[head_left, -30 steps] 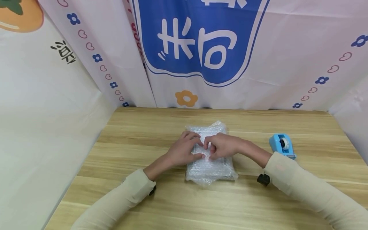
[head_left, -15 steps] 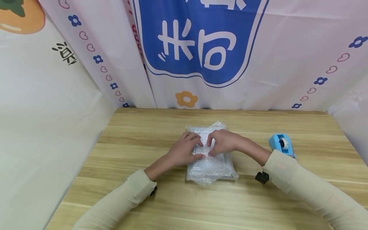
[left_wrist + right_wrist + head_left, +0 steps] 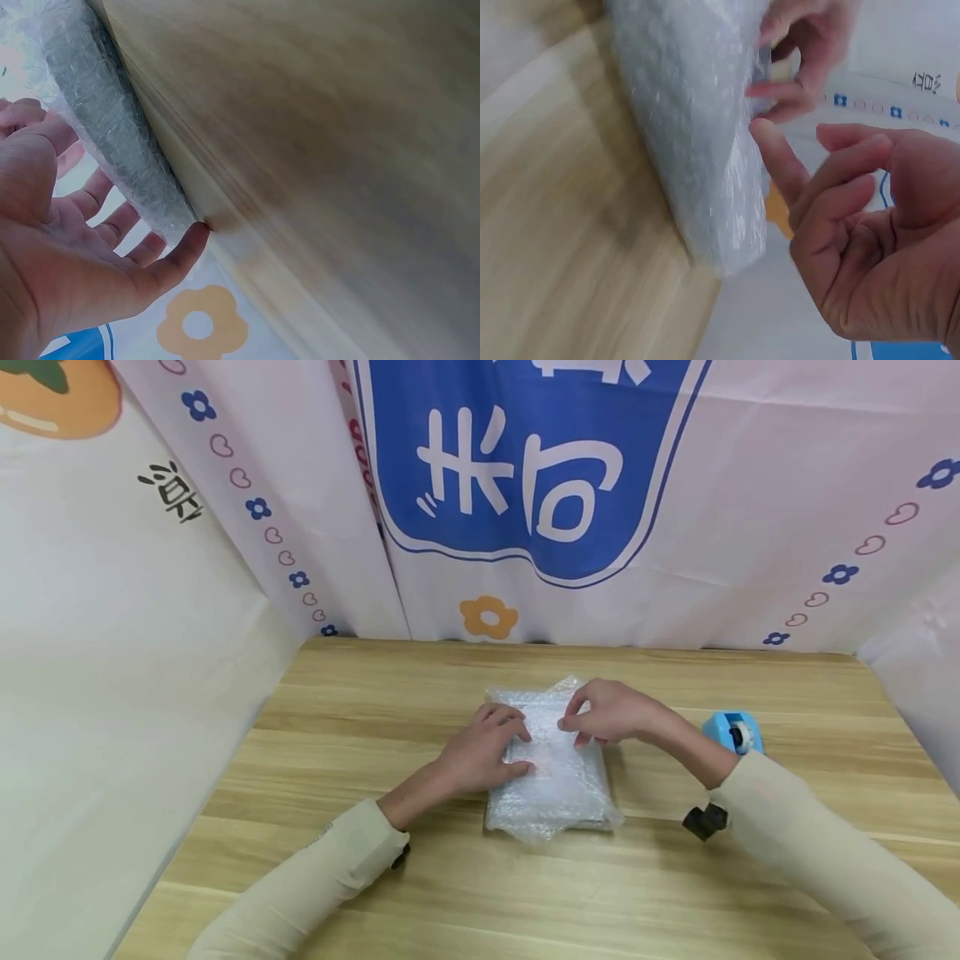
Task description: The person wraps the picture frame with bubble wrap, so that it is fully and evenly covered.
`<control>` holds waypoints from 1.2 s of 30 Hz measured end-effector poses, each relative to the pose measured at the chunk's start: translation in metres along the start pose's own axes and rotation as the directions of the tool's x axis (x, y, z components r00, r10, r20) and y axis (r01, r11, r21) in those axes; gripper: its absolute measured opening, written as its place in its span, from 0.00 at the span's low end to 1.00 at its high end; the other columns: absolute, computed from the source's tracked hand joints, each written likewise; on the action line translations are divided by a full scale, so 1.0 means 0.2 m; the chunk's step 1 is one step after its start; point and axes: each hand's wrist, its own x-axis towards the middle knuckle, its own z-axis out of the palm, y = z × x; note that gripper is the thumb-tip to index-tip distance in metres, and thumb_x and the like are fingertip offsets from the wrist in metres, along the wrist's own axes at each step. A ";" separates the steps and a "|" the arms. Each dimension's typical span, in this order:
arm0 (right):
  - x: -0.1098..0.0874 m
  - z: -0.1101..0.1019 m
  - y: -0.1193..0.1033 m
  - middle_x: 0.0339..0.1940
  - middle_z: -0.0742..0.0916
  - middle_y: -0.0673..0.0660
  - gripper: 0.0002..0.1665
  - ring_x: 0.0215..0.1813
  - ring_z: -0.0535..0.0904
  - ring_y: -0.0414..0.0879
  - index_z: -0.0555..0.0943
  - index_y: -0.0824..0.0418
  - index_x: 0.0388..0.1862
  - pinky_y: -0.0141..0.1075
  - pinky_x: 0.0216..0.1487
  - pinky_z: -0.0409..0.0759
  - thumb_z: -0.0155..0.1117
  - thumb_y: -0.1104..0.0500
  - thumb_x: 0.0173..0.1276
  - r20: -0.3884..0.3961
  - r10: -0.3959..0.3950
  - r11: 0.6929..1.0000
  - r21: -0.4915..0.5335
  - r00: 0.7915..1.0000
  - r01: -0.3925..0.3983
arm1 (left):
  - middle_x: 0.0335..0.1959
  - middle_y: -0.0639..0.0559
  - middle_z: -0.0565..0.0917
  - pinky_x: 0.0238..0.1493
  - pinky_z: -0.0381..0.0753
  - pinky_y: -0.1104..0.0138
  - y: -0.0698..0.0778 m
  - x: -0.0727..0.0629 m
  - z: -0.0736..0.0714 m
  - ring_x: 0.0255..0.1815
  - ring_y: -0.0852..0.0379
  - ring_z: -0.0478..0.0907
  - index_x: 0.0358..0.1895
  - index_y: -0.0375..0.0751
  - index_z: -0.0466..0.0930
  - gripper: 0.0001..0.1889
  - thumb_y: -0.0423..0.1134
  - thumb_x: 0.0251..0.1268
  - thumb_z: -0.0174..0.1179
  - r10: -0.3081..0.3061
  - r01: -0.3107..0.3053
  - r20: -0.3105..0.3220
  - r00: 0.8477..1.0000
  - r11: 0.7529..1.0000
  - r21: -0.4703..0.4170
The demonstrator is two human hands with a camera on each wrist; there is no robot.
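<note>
A flat rectangular package in clear bubble wrap (image 3: pixel 551 797) lies on the wooden table, its ragged wrap edges sticking out at the far and near ends. My left hand (image 3: pixel 482 752) rests on its left side, fingers spread and slightly bent over the top. At the upper right of the package is my right hand (image 3: pixel 613 712). In the right wrist view, the index fingertip (image 3: pixel 763 129) of that hand meets the wrap's edge. Its other fingers curl loosely, and nothing shows between thumb and index. What the wrap encloses is hidden.
A light blue tape dispenser (image 3: pixel 720 731) with a white roll stands right of the package, partly behind the right forearm. Printed white cloth (image 3: pixel 750 543) hangs along the table's back edge, and plain white cloth (image 3: pixel 135 693) on the left.
My right hand has moved right and away from the left hand, toward the package's upper right edge. The left hand stays in place on the wrap.
</note>
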 end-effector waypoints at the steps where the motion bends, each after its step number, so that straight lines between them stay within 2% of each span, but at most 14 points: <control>1: -0.01 -0.01 0.01 0.33 0.95 0.54 0.20 0.27 0.82 0.45 0.86 0.63 0.54 0.34 0.33 0.78 0.67 0.48 0.78 -0.010 -0.012 1.000 -0.014 1.000 0.012 | 0.75 0.47 0.76 0.72 0.80 0.46 0.00 0.00 0.00 0.81 0.44 0.65 0.57 0.47 0.86 0.20 0.53 0.71 0.73 0.002 -0.002 -0.001 1.000 1.000 0.000; 5: -0.05 -0.01 0.06 0.40 0.94 0.54 0.19 0.38 0.88 0.47 0.86 0.62 0.55 0.38 0.41 0.83 0.68 0.49 0.77 -0.024 -0.131 0.988 -0.083 0.991 0.129 | 0.75 0.47 0.76 0.73 0.79 0.47 0.01 0.01 0.00 0.81 0.45 0.65 0.58 0.46 0.86 0.20 0.52 0.71 0.73 0.004 -0.004 -0.001 1.000 1.000 -0.004; 8: -0.05 0.03 0.08 0.45 0.93 0.55 0.20 0.45 0.89 0.45 0.86 0.64 0.57 0.40 0.48 0.86 0.70 0.50 0.75 -0.049 -0.248 0.963 -0.125 0.968 0.241 | 0.75 0.46 0.76 0.73 0.80 0.46 0.01 0.00 -0.01 0.80 0.44 0.65 0.58 0.45 0.86 0.20 0.52 0.70 0.73 0.006 -0.006 -0.004 1.000 1.000 -0.011; 12: -0.02 0.11 0.11 0.48 0.92 0.57 0.22 0.48 0.88 0.45 0.85 0.65 0.59 0.42 0.53 0.87 0.71 0.52 0.74 -0.055 -0.332 0.936 -0.138 0.941 0.323 | 0.75 0.46 0.76 0.73 0.79 0.45 0.00 0.00 -0.01 0.81 0.44 0.66 0.58 0.45 0.86 0.20 0.51 0.70 0.73 0.016 -0.016 -0.008 1.000 1.000 -0.015; 15: 0.00 0.14 0.12 0.45 0.92 0.54 0.22 0.46 0.86 0.42 0.84 0.65 0.60 0.39 0.51 0.86 0.71 0.52 0.74 -0.038 -0.369 0.922 -0.141 0.929 0.360 | 0.75 0.46 0.76 0.73 0.79 0.45 0.00 0.00 0.00 0.81 0.44 0.66 0.58 0.46 0.86 0.20 0.51 0.70 0.73 0.025 -0.025 -0.012 1.000 1.000 -0.011; 19: 0.02 0.16 0.14 0.41 0.92 0.50 0.21 0.43 0.86 0.38 0.84 0.65 0.60 0.36 0.50 0.85 0.70 0.52 0.76 -0.033 -0.380 0.917 -0.143 0.924 0.372 | 0.75 0.45 0.77 0.74 0.78 0.46 -0.01 0.00 0.00 0.80 0.44 0.66 0.58 0.46 0.86 0.20 0.51 0.70 0.73 0.033 -0.033 -0.016 0.999 0.999 -0.009; 26: 0.05 0.20 0.12 0.36 0.92 0.45 0.28 0.37 0.84 0.35 0.84 0.63 0.57 0.38 0.48 0.85 0.75 0.44 0.71 -0.101 -0.347 0.926 -0.194 0.932 0.324 | 0.75 0.46 0.76 0.74 0.78 0.46 -0.01 0.00 -0.01 0.80 0.43 0.66 0.59 0.45 0.86 0.20 0.51 0.71 0.73 0.036 -0.036 -0.014 0.999 0.999 -0.002; 32: 0.09 0.22 0.11 0.32 0.91 0.47 0.26 0.34 0.83 0.37 0.84 0.61 0.53 0.37 0.43 0.83 0.82 0.49 0.63 -0.131 -0.301 0.941 -0.202 0.944 0.272 | 0.75 0.47 0.76 0.73 0.79 0.47 -0.01 0.00 -0.01 0.81 0.44 0.66 0.59 0.46 0.86 0.20 0.51 0.71 0.73 0.031 -0.031 -0.007 0.999 0.999 0.011; 36: 0.10 0.22 0.11 0.32 0.90 0.47 0.26 0.33 0.83 0.38 0.83 0.61 0.53 0.37 0.42 0.82 0.84 0.51 0.61 -0.139 -0.284 0.946 -0.198 0.949 0.255 | 0.75 0.47 0.76 0.72 0.80 0.47 -0.01 0.00 -0.01 0.80 0.45 0.66 0.59 0.46 0.86 0.20 0.52 0.71 0.73 0.028 -0.028 -0.001 1.000 0.999 0.019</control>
